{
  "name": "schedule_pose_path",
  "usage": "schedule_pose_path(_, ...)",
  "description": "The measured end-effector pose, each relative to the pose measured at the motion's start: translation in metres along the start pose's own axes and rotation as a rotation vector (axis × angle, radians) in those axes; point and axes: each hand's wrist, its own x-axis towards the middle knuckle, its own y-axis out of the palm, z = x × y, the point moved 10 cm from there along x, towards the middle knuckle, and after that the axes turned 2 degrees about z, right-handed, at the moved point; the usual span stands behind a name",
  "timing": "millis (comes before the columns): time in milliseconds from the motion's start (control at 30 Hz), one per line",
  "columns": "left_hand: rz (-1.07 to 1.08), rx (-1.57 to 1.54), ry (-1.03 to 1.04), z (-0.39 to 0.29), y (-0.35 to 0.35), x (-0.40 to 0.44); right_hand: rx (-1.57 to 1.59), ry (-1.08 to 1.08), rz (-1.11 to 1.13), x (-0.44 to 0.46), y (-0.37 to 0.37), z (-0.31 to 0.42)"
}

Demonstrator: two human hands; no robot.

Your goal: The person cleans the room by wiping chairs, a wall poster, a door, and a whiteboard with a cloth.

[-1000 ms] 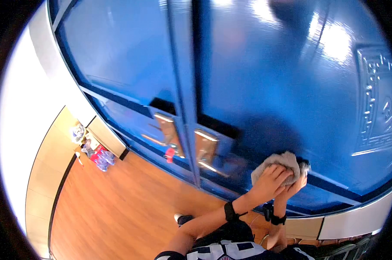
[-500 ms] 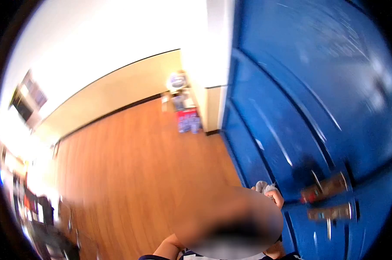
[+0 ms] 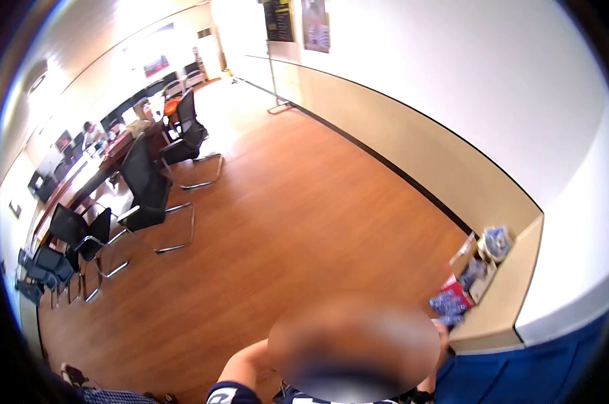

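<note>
A blurred oval covers the middle bottom of the view and hides most of both hands. My left forearm [image 3: 246,363] enters it from the left, and the left hand itself is out of sight behind the blur. At the oval's right edge, part of my right hand [image 3: 443,334] shows, with a small pale edge beside it that fits the grey cloth seen in it earlier. Most of that cloth is hidden. Just beyond this hand, several bottles [image 3: 448,303] in a red-sided pack stand on the floor by the wall.
A cardboard box [image 3: 462,256] and a white bag [image 3: 496,244] sit by the wall corner. Black chairs [image 3: 145,185] line a long table [image 3: 119,147], where a person [image 3: 90,135] sits. A rack stand [image 3: 275,81] is farther off. Checked fabric [image 3: 113,396] shows lower left; blue panelling [image 3: 547,370] lower right.
My view has swung left, from the blue doors to the room with the table and chairs. The right hand, earlier seen closed on a grey cloth, is now mostly behind the blur.
</note>
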Motion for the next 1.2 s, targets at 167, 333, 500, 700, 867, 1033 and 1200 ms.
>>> schedule_pose_path(167,-0.765,-0.032,-0.256,0.164,-0.154,-0.142,-0.34,-0.499,0.877,0.015,0.301,0.041)
schedule_pose_path(333,-0.974,-0.325,-0.404,0.281,-0.218,-0.204,-0.277,-0.501,1.251,0.019,0.504,0.018)
schedule_pose_path(500,-0.934,-0.178,-0.175,0.245,-0.387,-0.112,-0.278,-0.434,1.329,0.062,0.619,0.018)
schedule_pose_path(700,-0.698,-0.121,0.095,0.187,-0.572,0.056,-0.26,-0.191,0.923,0.249,0.679,0.021)
schedule_pose_path(867,-0.75,0.034,0.116,0.2,-0.697,0.133,-0.027,-0.063,0.54,0.436,0.7,-0.036)
schedule_pose_path(1033,-0.684,-0.321,-0.166,0.294,-0.782,0.188,-0.056,-0.175,0.47,0.589,0.797,-0.022)
schedule_pose_path(1200,-0.824,-0.143,-0.168,0.271,-0.919,0.209,-0.089,-0.373,0.56,0.666,0.949,0.019)
